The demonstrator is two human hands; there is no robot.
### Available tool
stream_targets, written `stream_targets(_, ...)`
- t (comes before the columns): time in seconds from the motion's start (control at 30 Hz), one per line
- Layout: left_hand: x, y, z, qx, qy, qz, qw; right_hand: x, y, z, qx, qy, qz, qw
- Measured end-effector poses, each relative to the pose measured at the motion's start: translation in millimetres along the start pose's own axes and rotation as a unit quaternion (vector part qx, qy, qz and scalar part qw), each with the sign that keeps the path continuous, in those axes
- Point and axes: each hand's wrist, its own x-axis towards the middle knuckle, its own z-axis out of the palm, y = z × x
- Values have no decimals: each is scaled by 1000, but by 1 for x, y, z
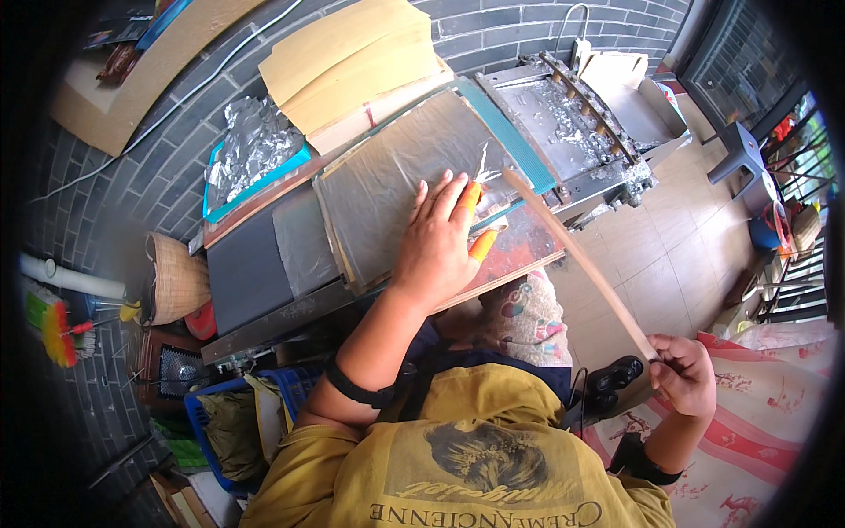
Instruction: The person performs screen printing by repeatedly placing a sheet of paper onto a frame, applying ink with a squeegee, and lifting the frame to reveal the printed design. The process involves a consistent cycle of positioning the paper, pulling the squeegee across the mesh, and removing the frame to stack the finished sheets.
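My left hand [436, 247] lies palm down on a stack of thin grey translucent sheets [389, 191], fingers spread, with orange covers on its thumb and index finger. Beside those fingertips, crumpled silvery foil [487, 173] sits at the stack's right edge. At the lower right, my right hand [683, 376] pinches the near end of a long, thin wooden strip [587, 267]. The strip slants up and left, its far tip close to the foil; whether they touch I cannot tell. Under the stack is a green ribbed mat [508, 135].
A turquoise tray [257, 181] of crumpled foil stands behind the stack, near brown paper [356, 49]. To the right is a metal frame [561, 119] scattered with foil scraps, then an open box [643, 109]. A wicker basket [175, 280] and blue crate [211, 429] are left.
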Motion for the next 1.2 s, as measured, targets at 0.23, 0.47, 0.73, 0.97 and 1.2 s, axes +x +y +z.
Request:
stream_targets(0.23, 1, 0, 0, 12, -8, -2, 1000, -3, 3, -5, -60, -59, -49, 995)
stream_targets(0.47, 9, 3, -3, 3, 22, 18, 1000, 9, -4, 11, -27, -29, 34, 999)
stream_targets(0.73, 8, 19, -9, -141, 18, 84, 986, 35, -17, 38, -21, -17, 37, 999)
stream_targets(0.97, 6, 3, -11, -102, 58, 17, 993, 34, -14, 35, 3, 15, 46, 999)
stream_targets(1.2, 17, -5, -10, -48, 29, 10, 998, 17, -14, 16, -43, -34, 19, 998)
